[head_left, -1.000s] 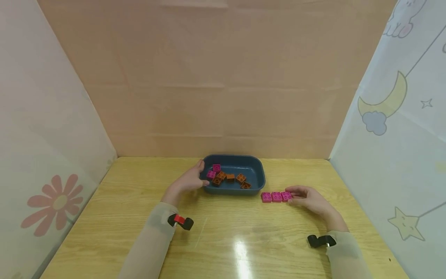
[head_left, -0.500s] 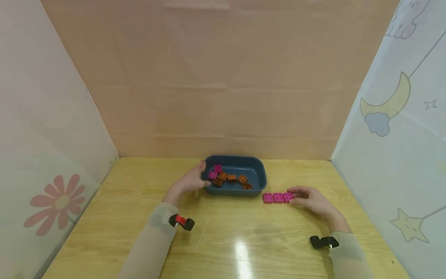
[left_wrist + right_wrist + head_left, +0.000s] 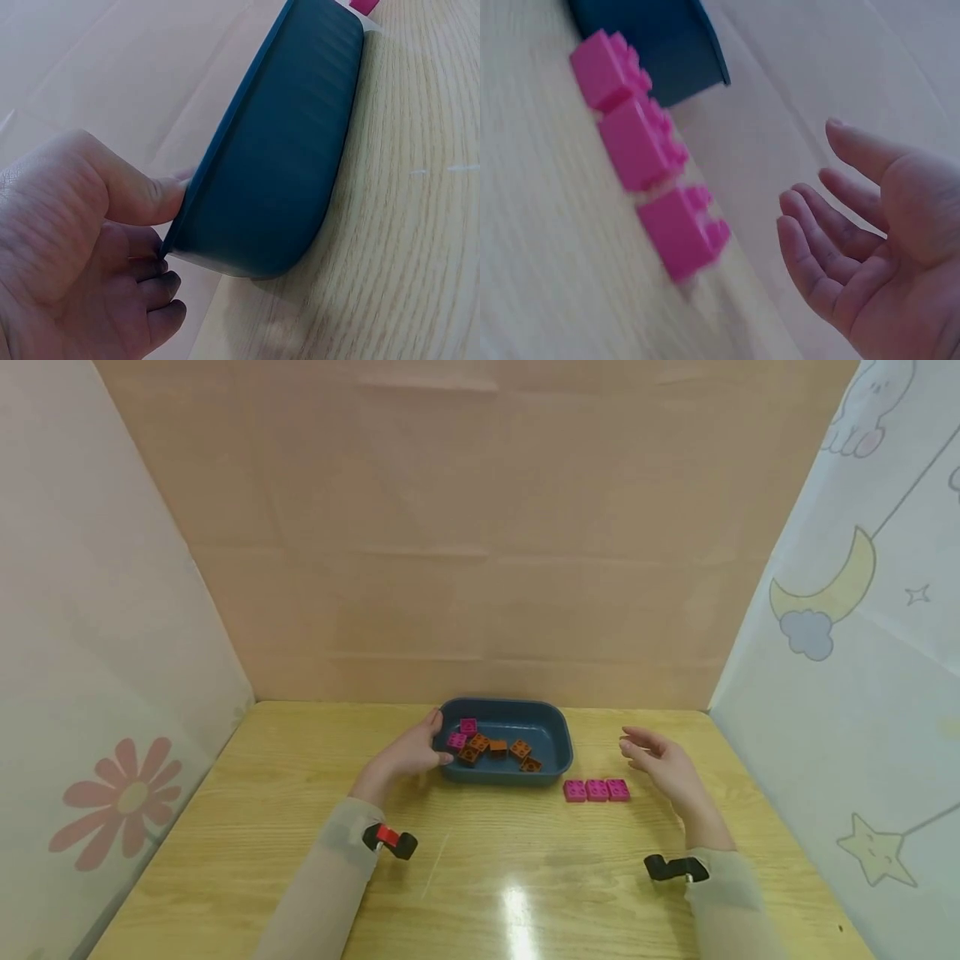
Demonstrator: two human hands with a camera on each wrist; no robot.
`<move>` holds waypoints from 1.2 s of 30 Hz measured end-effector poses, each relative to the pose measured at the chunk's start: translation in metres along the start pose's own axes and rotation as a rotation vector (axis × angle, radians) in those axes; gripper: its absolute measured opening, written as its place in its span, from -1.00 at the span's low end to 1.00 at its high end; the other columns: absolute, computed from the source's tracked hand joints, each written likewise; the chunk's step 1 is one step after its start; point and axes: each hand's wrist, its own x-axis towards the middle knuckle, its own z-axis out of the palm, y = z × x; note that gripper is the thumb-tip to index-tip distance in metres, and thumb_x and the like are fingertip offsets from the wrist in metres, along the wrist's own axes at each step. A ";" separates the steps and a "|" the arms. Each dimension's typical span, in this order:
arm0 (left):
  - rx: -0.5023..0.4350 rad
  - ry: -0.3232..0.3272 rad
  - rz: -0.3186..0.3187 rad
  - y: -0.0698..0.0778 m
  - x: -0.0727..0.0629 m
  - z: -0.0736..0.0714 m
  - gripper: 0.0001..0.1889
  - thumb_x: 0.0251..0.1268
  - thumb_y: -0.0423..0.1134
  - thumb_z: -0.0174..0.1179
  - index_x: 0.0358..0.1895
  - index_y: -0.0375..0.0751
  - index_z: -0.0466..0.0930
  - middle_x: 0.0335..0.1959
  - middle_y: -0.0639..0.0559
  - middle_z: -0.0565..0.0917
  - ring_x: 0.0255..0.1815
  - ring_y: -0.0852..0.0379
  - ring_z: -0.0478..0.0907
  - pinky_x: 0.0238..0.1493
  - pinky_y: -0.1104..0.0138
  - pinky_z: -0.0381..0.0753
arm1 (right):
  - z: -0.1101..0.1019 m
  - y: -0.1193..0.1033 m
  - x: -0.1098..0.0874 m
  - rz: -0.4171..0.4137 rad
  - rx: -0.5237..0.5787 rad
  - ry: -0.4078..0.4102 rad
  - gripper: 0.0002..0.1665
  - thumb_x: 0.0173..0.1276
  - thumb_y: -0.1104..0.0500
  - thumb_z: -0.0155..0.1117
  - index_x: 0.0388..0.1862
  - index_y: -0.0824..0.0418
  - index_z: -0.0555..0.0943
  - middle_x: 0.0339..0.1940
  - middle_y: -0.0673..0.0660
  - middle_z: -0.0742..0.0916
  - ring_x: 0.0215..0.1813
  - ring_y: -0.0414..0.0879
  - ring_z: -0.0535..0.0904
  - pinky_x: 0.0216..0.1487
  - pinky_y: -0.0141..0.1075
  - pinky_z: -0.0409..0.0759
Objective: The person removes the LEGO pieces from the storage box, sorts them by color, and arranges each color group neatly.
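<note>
My left hand (image 3: 401,760) grips the left end of a dark blue tray (image 3: 517,778). In the left wrist view the thumb (image 3: 142,196) lies over the rim and the other fingers are on the outer side. Two pink building bricks (image 3: 457,741) and several orange-brown building bricks (image 3: 498,748) lie loose inside the tray. Three more pink bricks (image 3: 597,791) stand in a row on the table, studs up, by the tray's front right corner. My right hand (image 3: 671,772) hovers to the right of this row, fingers loosely bent and holding nothing.
The wooden table (image 3: 480,877) reaches back to a tan backdrop (image 3: 480,552). Pale printed sheets stand at both sides, the right one showing a moon (image 3: 840,581). Each wrist wears a black camera mount, the left one with a red part (image 3: 387,836).
My right hand has let go of the rightmost pink brick and moved up and back from it. The left hand stays on the tray, and the pink row stays where it was.
</note>
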 end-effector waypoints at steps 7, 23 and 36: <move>-0.024 0.006 0.005 -0.001 -0.002 0.000 0.00 0.48 -0.27 0.35 0.73 -0.38 -0.17 0.76 -0.25 -0.09 0.76 -0.18 -0.16 0.70 -0.04 -0.14 | 0.034 -0.028 0.023 -0.045 0.160 0.031 -0.23 0.64 -0.13 0.27 0.62 0.27 0.42 0.45 0.38 0.59 0.20 -0.16 0.68 0.15 -0.44 0.66; -0.038 0.006 0.002 0.000 -0.004 0.001 -0.01 0.48 -0.29 0.34 0.74 -0.35 -0.17 0.78 -0.22 -0.17 0.77 -0.17 -0.21 0.70 -0.05 -0.16 | 0.133 -0.089 0.058 -0.139 0.226 -0.132 -0.37 0.63 0.00 0.33 0.51 0.31 0.53 0.35 0.32 0.68 0.29 0.16 0.67 0.32 0.07 0.63; -0.020 0.004 0.004 -0.001 -0.001 0.002 0.00 0.47 -0.24 0.35 0.73 -0.38 -0.16 0.77 -0.25 -0.16 0.76 -0.19 -0.18 0.70 -0.06 -0.15 | 0.187 -0.108 0.094 -0.174 0.170 -0.141 -0.56 0.56 0.16 0.38 0.34 0.29 0.69 0.26 0.22 0.77 0.31 0.15 0.66 0.38 0.08 0.57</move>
